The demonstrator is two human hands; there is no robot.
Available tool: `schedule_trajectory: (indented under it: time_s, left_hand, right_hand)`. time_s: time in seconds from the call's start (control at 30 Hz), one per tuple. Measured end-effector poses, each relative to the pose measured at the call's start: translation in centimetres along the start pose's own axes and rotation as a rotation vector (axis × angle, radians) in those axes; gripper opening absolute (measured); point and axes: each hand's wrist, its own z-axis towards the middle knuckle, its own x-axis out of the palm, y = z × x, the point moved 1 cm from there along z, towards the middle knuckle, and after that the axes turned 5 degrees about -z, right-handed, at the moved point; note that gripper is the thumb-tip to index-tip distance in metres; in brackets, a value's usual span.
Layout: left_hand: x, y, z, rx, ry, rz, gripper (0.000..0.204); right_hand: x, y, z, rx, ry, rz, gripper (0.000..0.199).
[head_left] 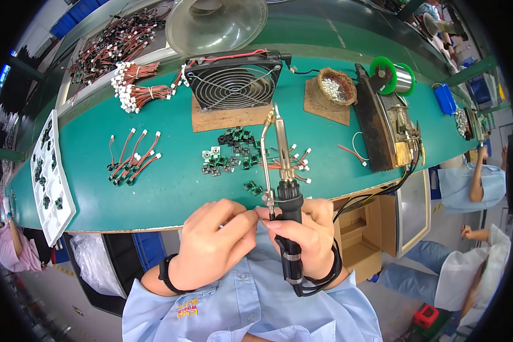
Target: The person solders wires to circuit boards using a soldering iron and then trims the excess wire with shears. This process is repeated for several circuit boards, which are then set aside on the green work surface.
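Note:
My right hand [309, 238] is wrapped round a black-handled soldering iron [291, 199], its metal tip pointing up and away from me. A thin solder feed tube [264, 154] runs alongside the iron. My left hand [214, 242] is closed, its fingertips pinched together close to the right thumb at the table's front edge. A small white bit shows between its fingers; what it holds is mostly hidden. Just beyond the hands lie small green circuit boards [253, 187] and several red-and-black wire leads [282, 164] with white plugs.
A black fan [235, 82] stands on a wooden board behind the parts. Finished-looking wired boards [132, 165] lie left, beside a white tray [61, 219]. At right are a bowl of pellets [336, 86], a solder spool [403, 78] and a metal fixture [390, 125]. Other people sit at both sides.

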Motion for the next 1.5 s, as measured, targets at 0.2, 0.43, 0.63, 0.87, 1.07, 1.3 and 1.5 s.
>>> schedule_trajectory:
  time_s: [0.2,0.43,0.63,0.87,1.07,1.3,1.5]
  left_hand:
    - [-0.8,0.4,0.0,-0.126,0.139,-0.262,0.020]
    - [-0.8,0.3,0.1,-0.235,0.090,-0.336,0.023]
    - [-0.3,1.7,-1.4,-0.448,-0.075,-0.717,0.023]
    - [0.5,2.0,-1.1,-0.699,-0.127,-1.235,0.023]
    - [1.1,2.6,-1.5,-0.675,-0.059,-1.476,0.027]
    - [1.4,2.5,-1.5,-0.679,-0.045,-1.683,0.027]
    - [1.4,2.6,-1.6,-0.687,-0.023,-1.694,0.027]
  right_hand:
    - [0.2,-0.4,-0.2,0.121,0.022,0.188,0.036]
    - [-0.1,-0.4,-0.4,0.320,0.070,0.289,0.047]
    - [0.3,-0.4,-0.5,0.490,0.009,0.537,0.048]
    - [0.6,0.2,0.0,0.439,0.031,0.439,0.048]
    - [0.6,0.7,0.5,0.332,-0.014,0.345,0.048]
    - [0.4,1.3,0.8,0.298,-0.020,0.294,0.047]
    - [0.7,1.3,0.9,0.272,-0.059,0.261,0.046]
